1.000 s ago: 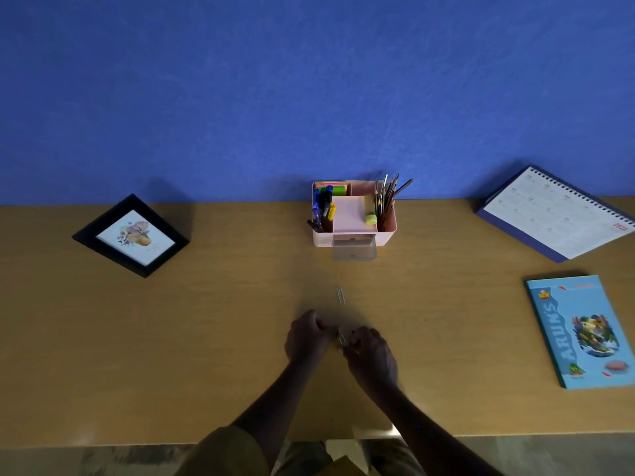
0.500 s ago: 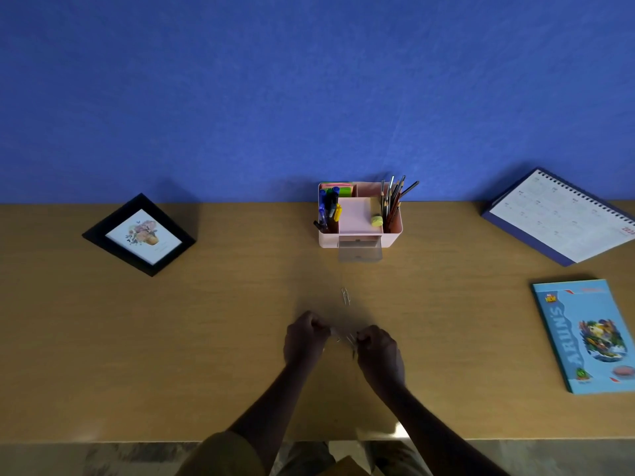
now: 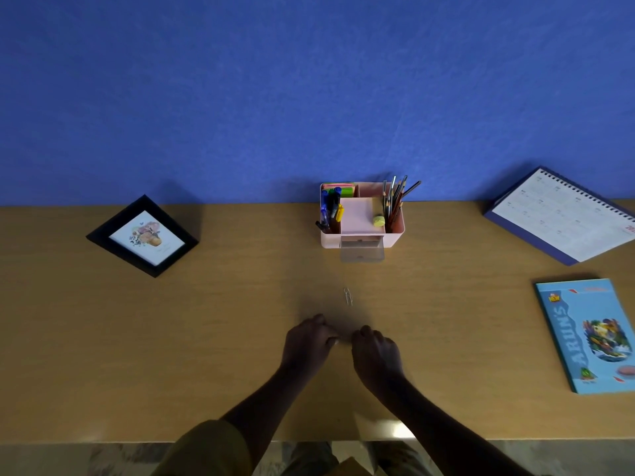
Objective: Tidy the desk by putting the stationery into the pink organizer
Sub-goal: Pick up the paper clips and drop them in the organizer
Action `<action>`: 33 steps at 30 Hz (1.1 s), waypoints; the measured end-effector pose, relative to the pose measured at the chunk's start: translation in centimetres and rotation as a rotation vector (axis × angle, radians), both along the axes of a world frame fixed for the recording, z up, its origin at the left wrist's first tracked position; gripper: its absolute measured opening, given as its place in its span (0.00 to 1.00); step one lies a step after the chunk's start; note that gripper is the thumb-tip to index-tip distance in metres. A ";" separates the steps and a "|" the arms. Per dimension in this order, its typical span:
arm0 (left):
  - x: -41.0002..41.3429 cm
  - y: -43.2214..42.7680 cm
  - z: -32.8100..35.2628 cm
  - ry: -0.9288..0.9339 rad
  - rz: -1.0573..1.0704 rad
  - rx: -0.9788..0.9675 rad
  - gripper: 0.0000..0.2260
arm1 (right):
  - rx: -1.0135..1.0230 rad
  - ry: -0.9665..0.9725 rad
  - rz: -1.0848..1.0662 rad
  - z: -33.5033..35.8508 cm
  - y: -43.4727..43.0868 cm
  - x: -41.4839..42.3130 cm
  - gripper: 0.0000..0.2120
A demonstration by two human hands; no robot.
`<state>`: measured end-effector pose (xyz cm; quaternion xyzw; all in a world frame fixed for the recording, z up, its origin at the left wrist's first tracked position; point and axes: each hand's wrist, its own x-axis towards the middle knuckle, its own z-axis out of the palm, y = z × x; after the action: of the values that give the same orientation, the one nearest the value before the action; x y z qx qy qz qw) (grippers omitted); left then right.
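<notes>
Fig.: Blue wall (image 3: pixel 309 80) fills upper half of frame; tan wood desk (image 3: pixel 103 338) spans lower half; mottled floor (image 3: pixel 68 458) along btm edge. Dim light.

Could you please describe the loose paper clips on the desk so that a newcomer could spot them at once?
Find the pink organizer against the blue wall, its clear drawer pulled open toward the person. On the desk, between that drawer and the left hand and right hand, lie the paper clips. They are thin silver wire, the only small loose item there.
</notes>
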<state>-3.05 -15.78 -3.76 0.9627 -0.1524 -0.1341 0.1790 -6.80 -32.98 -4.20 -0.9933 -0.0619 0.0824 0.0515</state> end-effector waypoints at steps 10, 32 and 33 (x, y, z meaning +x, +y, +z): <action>0.5 -0.1 -0.4 -0.077 -0.259 0.168 0.09 | -0.119 0.058 0.105 -1.0 0.6 -0.2 0.17; -1.1 -1.2 -2.0 -0.138 -0.315 0.381 0.12 | 0.425 -0.115 -0.090 7.5 -5.6 10.7 0.05; -1.1 -1.2 -1.8 -0.132 -0.309 0.372 0.13 | 0.401 -0.145 -0.086 8.2 -5.6 11.8 0.05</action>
<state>-4.19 -17.03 -5.54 0.9510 -0.2820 -0.1223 -0.0343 5.01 -38.55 4.02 -0.9682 -0.0379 -0.0054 0.2471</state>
